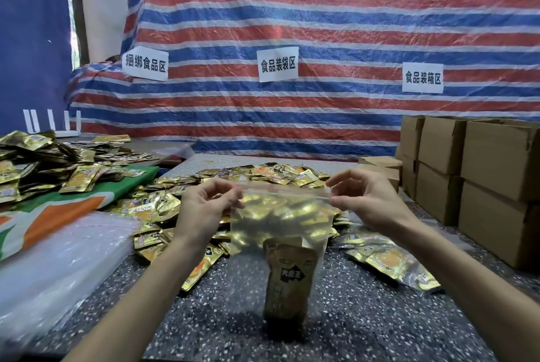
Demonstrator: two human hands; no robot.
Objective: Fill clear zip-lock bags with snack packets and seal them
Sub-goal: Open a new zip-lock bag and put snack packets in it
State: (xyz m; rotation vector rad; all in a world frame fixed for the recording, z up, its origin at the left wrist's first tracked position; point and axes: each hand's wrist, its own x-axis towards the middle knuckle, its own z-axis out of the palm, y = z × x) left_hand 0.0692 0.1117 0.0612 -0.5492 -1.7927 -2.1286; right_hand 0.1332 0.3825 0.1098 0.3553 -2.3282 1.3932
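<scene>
A clear zip-lock bag (280, 215) hangs upright in front of me above the speckled table. My left hand (204, 203) pinches its top left corner and my right hand (368, 200) pinches the top right end of the zip strip. Gold snack packets (289, 277) sit inside, at the bag's bottom. Behind the bag lies a loose heap of gold snack packets (257, 177), spread across the table's middle.
A stack of clear empty bags (58, 259) lies at the left on the speckled table (350, 317). A second packet pile (38, 162) is at far left. Filled bags (391, 262) lie right. Cardboard boxes (479, 174) stand stacked at the right edge. A striped tarp hangs behind.
</scene>
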